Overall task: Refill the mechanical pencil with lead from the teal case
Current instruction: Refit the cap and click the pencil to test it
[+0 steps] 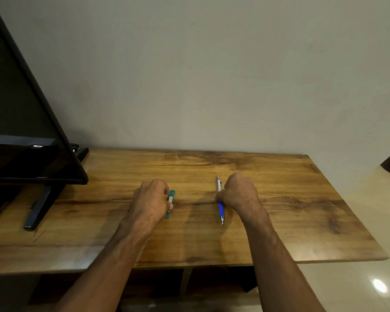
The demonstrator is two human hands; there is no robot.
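the pick-up step, by the look of it; the left hand [152, 198] is curled around the small flat teal plastic lead case [170, 202], lying on the wooden tabletop [302, 199]; the right hand [240, 191] is closed on the slim white mechanical pencil with blue grip [220, 199], tip toward the person; next likely needs both lifted and the case opened.

Brown wood-grain tabletop [279, 199]: smooth, low satin sheen, dark knots toward right edge. Slim mechanical pencil [220, 200]: white glossy plastic barrel, blue grip, shiny metal tip. Small teal case [170, 199]: smooth plastic. Black monitor [20, 131] at left edge: glossy screen.
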